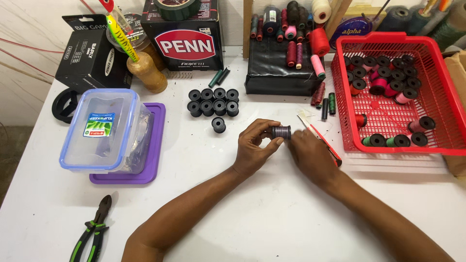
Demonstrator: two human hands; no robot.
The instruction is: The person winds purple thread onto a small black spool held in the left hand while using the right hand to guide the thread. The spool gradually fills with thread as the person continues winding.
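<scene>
You are holding a small dark purple thread spool [281, 132] just above the middle of the white table [272, 213], likely raised so both hands can work it. Your left hand [255, 145] is pinching one end between thumb and fingers; your right hand [310, 153] is closing on the other end, its grip hidden. Black empty bobbins [213, 104] are sitting behind, a red plastic basket [439, 145] right, and a black box with a red oval label [187, 41] at the back.
</scene>
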